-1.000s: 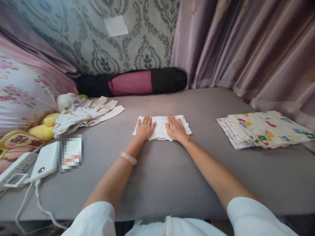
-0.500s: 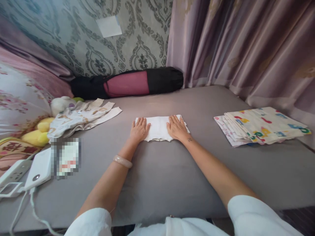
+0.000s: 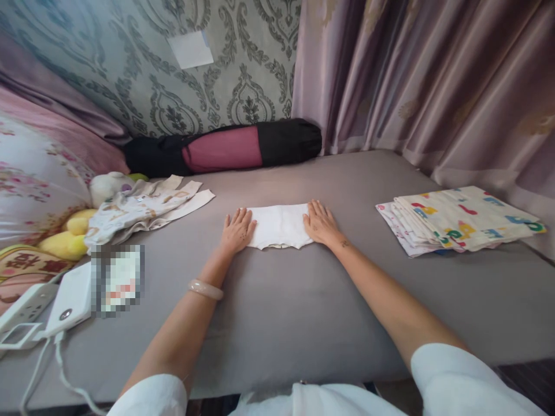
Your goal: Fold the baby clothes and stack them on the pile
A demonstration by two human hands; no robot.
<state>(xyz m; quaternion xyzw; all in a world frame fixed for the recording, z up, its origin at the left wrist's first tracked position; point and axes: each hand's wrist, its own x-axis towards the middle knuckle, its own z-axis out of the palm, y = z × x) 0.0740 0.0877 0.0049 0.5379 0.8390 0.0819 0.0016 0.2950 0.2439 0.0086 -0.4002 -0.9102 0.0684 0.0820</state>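
Folded white cloth [image 3: 281,225]: 3 o'clock of left grip [image 3: 238,230], 9 o'clock of right grip [image 3: 321,223]; both flat, uncurled, touching its ends.

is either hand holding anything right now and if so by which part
Nothing is held: the left hand and right hand lie flat at opposite ends of the white cloth.

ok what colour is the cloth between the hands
White; the cloth shows best in the head view.
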